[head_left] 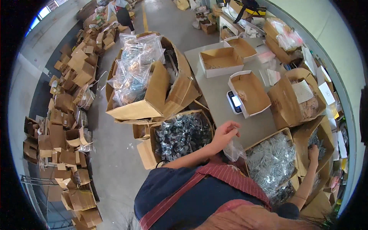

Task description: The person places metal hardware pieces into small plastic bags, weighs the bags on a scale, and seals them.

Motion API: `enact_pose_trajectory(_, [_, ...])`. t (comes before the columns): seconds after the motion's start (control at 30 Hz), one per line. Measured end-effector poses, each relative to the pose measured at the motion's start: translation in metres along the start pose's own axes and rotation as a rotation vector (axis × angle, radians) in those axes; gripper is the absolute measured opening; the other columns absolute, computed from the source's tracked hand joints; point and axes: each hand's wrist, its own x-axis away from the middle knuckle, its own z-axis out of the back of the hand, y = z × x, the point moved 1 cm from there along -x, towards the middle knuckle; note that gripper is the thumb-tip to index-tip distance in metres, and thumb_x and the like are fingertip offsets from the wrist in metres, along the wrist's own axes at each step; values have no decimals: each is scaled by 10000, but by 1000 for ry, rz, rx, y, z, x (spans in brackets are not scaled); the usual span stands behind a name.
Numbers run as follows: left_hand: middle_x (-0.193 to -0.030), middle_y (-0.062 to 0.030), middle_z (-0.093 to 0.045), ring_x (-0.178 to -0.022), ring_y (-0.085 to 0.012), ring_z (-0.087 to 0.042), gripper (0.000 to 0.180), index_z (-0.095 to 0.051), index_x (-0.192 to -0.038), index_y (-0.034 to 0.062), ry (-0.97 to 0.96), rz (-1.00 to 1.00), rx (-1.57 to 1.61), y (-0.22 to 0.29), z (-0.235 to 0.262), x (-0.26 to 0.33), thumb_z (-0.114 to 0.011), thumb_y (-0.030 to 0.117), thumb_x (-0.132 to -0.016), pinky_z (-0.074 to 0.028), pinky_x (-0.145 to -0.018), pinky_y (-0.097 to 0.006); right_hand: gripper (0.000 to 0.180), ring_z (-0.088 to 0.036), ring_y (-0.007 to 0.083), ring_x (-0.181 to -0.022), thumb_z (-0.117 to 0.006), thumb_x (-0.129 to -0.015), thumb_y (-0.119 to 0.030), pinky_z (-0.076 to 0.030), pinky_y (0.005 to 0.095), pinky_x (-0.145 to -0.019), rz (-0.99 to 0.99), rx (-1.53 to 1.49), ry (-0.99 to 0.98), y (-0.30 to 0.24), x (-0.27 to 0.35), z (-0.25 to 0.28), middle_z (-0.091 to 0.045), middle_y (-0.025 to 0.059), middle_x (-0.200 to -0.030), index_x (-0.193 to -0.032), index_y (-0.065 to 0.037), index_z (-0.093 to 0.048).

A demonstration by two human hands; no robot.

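My left hand [225, 136] is at the table's near edge with its fingers curled. A small clear plastic bag [234, 151] hangs just below it, and the hand appears closed on the bag's upper part. My right arm stretches out to the right. There my right hand [313, 154] reaches into a cardboard box [302, 135] and touches loose grey metal pieces [317, 141] that look like screws. Its fingertips are hidden among them. Between my arms sits an open carton full of small clear bags [271, 158] that hold long, thin metal parts.
On the grey table [214, 89] stand a shallow cardboard tray [250, 93], a small digital scale [234, 102] and two more trays. A carton of dark bagged parts [183, 135] stands left of me, with a larger carton of filled bags [138, 69] beyond. Cartons [63, 134] line the left wall.
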Motion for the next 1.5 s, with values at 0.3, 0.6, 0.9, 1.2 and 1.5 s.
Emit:
enact_pose_trajectory(0.3, [-822, -45, -691, -548, -36, -481, 332, -513, -1231, 63, -273, 182, -141, 22, -64, -25, -592, 222, -951, -348, -475, -203, 281, -528, 94, -866, -740, -850, -121, -431, 236, -770, 218, -1241, 659, -165, 139, 124, -598, -11, -994, -1089, -46, -612])
enact_pose_trajectory(0.6, [-993, -76, -672, -817, -135, -629, 290, -644, -1140, 60, -462, -118, -224, -28, -96, -59, -600, 260, -935, -508, -608, -287, 259, -605, 77, -818, -650, -913, -106, -481, 233, -767, 338, -1387, -62, -228, 206, 81, -647, 11, -968, -1164, -49, -615])
enact_pose_trajectory(0.9, [-886, 6, -616, -645, -111, -548, 244, -585, -1138, 87, -645, -90, 334, -97, 64, -238, -579, 117, -896, -428, -514, -255, 218, -655, 178, -885, -578, -902, -89, -532, 313, -812, -299, -1584, 776, 30, 223, 32, -680, 80, -994, -1072, 15, -666])
enact_pose_trajectory(1.2, [-928, 12, -628, -733, -110, -586, 413, -516, -1361, 55, -465, -369, -429, -43, -12, -224, -525, 72, -948, -483, -632, -224, 317, -685, 334, -801, -677, -770, -273, -543, 399, -750, -594, -301, 593, 150, 189, -98, -713, 176, -891, -997, -57, -724])
enact_pose_trajectory(1.5, [-934, -32, -661, -744, -98, -616, 314, -632, -1218, 26, -415, 484, 163, -10, -78, -147, -596, 190, -953, -488, -584, -224, 460, -674, 369, -923, -739, -746, -400, -516, 476, -837, -709, -394, 427, 131, 102, -104, -704, 227, -900, -902, 30, -690])
